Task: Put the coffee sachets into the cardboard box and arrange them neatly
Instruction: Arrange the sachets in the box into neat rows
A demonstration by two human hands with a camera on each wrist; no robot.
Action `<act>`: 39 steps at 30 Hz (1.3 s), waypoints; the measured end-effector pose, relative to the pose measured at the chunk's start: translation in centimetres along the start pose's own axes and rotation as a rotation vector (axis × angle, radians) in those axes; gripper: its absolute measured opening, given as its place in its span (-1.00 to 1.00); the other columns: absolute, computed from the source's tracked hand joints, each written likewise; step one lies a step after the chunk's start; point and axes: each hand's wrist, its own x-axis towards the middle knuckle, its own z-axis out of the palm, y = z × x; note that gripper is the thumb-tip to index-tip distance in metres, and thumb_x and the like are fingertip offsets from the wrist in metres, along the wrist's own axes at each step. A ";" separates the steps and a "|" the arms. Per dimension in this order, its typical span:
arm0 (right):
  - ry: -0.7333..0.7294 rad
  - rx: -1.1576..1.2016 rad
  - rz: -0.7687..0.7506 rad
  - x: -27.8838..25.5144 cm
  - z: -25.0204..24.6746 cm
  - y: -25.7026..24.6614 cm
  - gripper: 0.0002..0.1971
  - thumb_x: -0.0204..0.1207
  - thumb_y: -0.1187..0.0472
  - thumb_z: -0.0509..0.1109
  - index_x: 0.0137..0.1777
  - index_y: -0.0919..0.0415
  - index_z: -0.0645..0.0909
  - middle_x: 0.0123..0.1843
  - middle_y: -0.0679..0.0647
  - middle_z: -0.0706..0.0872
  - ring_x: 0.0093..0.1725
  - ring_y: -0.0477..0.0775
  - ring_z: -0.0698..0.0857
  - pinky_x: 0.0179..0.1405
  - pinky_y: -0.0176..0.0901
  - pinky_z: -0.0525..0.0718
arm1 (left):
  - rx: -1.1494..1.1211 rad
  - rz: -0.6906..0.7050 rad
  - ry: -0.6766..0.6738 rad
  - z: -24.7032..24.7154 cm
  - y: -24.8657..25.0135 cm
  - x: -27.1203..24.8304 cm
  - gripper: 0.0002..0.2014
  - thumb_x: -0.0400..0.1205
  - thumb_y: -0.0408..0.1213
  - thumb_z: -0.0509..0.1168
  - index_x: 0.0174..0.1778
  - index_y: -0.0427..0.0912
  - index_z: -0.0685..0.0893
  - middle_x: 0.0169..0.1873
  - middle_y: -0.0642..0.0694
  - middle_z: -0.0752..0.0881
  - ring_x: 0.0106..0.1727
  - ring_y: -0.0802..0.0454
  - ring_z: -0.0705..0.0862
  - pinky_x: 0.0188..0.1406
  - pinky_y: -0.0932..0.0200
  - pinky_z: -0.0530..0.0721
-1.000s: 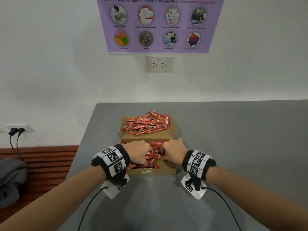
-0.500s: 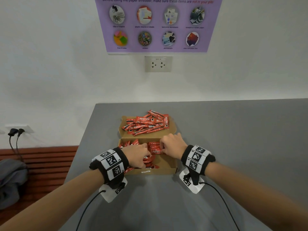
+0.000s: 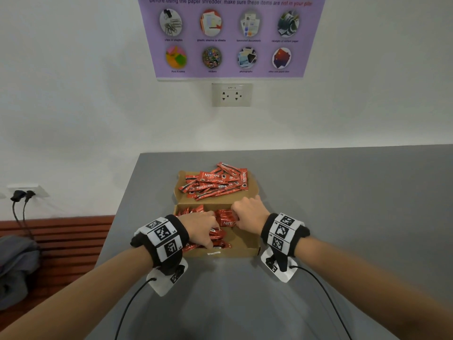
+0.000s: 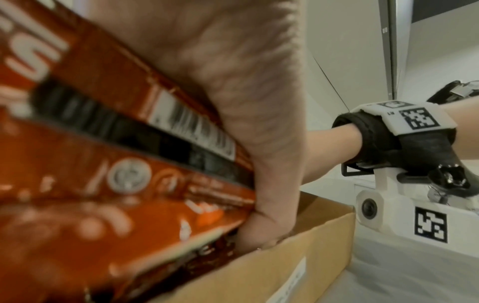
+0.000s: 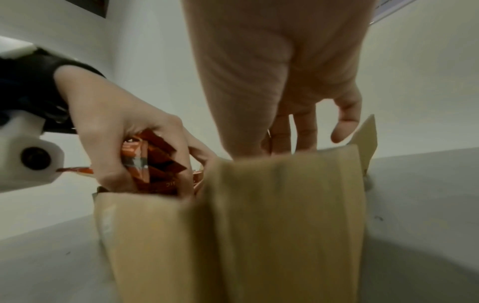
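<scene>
The open cardboard box (image 3: 241, 252) stands on the grey table (image 3: 343, 204), its lid lying flat behind it. Several red coffee sachets (image 3: 215, 182) lie in a loose pile on the lid. More sachets (image 3: 225, 218) are inside the box. My left hand (image 3: 204, 229) reaches into the left half and grips a bunch of sachets (image 4: 103, 164), also shown in the right wrist view with the left hand (image 5: 124, 127) round the bunch (image 5: 150, 164). My right hand (image 3: 248, 214) is at the back middle, fingers curled on the sachets there; its fingertips are hidden behind the box wall (image 5: 259, 225).
The table's left edge (image 3: 127, 200) runs close to the box, with a wooden bench (image 3: 61, 241) and a grey bag (image 3: 14, 266) below it. A wall with a socket (image 3: 231, 94) and a purple poster (image 3: 230, 35) stands behind the table.
Both hands have moved apart inside the box: the right hand went toward the far wall with the sachets, the left hand slid toward the near left. The right half of the box floor now shows.
</scene>
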 end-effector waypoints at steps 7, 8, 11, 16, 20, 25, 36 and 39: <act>-0.017 0.018 -0.006 0.1 -0.5 0.0 -0.93 0.44 0.33 0.31 -0.23 0.17 0.54 -0.13 0.12 0.70 -0.06 0.19 0.66 0.20 0.14 0.47 | -0.010 -0.059 0.031 -0.4 -0.2 0.0 -0.43 0.56 -0.09 0.35 0.52 -0.01 0.42 0.26 -0.12 0.46 0.24 -0.10 0.53 0.22 0.04 0.55; -0.017 0.012 -0.010 0.2 -0.5 0.0 -0.90 0.44 0.34 0.30 -0.25 0.15 0.52 -0.14 0.12 0.70 -0.07 0.19 0.66 0.20 0.14 0.47 | 0.008 -0.065 0.017 -0.3 -0.1 0.0 -0.42 0.57 -0.09 0.34 0.53 -0.01 0.39 0.27 -0.12 0.44 0.25 -0.11 0.52 0.21 0.05 0.55; -0.010 0.015 -0.014 0.2 -0.5 0.1 -0.91 0.44 0.34 0.29 -0.24 0.16 0.53 -0.14 0.12 0.70 -0.07 0.18 0.65 0.16 0.13 0.49 | 0.056 -0.073 0.013 0.1 0.3 0.1 -0.42 0.58 -0.09 0.31 0.55 -0.04 0.37 0.31 -0.14 0.42 0.27 -0.14 0.53 0.22 0.04 0.56; 0.017 0.006 -0.040 0.0 -0.1 -0.1 -0.87 0.52 0.13 0.36 -0.08 0.20 0.63 -0.09 0.10 0.71 -0.04 0.17 0.66 0.11 0.10 0.45 | 0.027 -0.075 0.009 -0.2 0.0 0.1 -0.43 0.58 -0.10 0.33 0.52 -0.08 0.39 0.27 -0.14 0.44 0.24 -0.10 0.52 0.15 0.10 0.53; 0.027 -0.004 -0.045 0.1 0.2 -0.2 -0.92 0.51 0.18 0.37 -0.10 0.18 0.61 -0.07 0.10 0.71 -0.02 0.19 0.66 0.15 0.12 0.43 | 0.026 -0.080 0.003 -0.3 0.0 0.0 -0.40 0.57 -0.08 0.33 0.53 -0.10 0.38 0.27 -0.13 0.44 0.24 -0.10 0.52 0.22 0.04 0.57; 0.046 -0.025 -0.039 0.4 0.4 -0.3 -0.97 0.50 0.24 0.34 -0.12 0.19 0.59 -0.10 0.11 0.70 -0.04 0.20 0.66 0.12 0.11 0.45 | 0.019 -0.076 0.012 -0.2 -0.1 0.1 -0.43 0.57 -0.08 0.33 0.50 -0.13 0.42 0.23 -0.13 0.45 0.21 -0.09 0.52 0.17 0.07 0.57; 0.053 0.142 0.071 -1.4 -0.6 2.7 -0.74 0.45 0.14 0.41 -0.01 0.19 0.40 -0.09 0.04 0.55 -0.14 0.06 0.57 -0.09 -0.04 0.62 | -0.017 -0.079 0.035 -0.1 -0.1 0.2 -0.44 0.58 -0.07 0.32 0.50 -0.11 0.41 0.26 -0.13 0.46 0.25 -0.07 0.51 0.10 0.16 0.46; -0.001 0.223 0.108 -2.0 -0.4 3.4 -0.79 0.51 0.21 0.33 0.01 0.23 0.36 -0.10 0.12 0.63 -0.16 0.13 0.65 -0.21 -0.06 0.65 | -0.014 -0.071 0.043 -0.1 0.0 0.4 -0.45 0.58 -0.07 0.32 0.49 -0.12 0.43 0.26 -0.13 0.48 0.25 -0.07 0.51 0.12 0.15 0.47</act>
